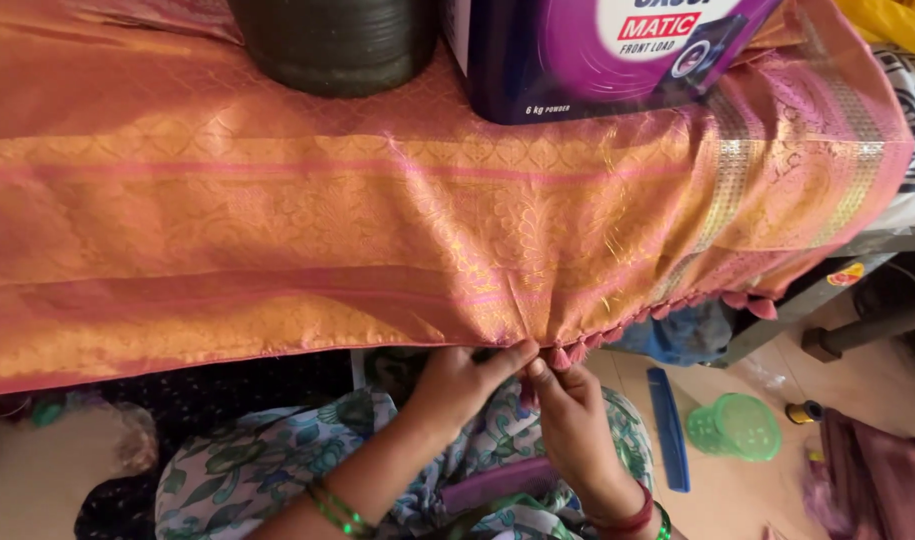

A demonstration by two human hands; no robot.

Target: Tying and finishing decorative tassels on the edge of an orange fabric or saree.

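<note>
A pink and gold silk cloth (pixel 377 220) lies spread over a raised surface, its fringed edge hanging toward me. Small pink tassels (pixel 577 350) run along that edge to the right. My left hand (pixel 467 380) pinches the cloth's edge between thumb and fingers. Right beside it, my right hand (pixel 567 410) grips a pink tassel at the edge; the two hands touch. Green bangles ring my left wrist and red and green ones my right. My lap, in floral green fabric (pixel 277 460), is below.
A dark round container (pixel 337 45) and a purple box (pixel 597 60) stand on the cloth at the top. On the floor at right lie a blue comb (pixel 669 430), a green plastic cup (pixel 735 428), a thread spool (pixel 803 411) and maroon cloth (pixel 877 470).
</note>
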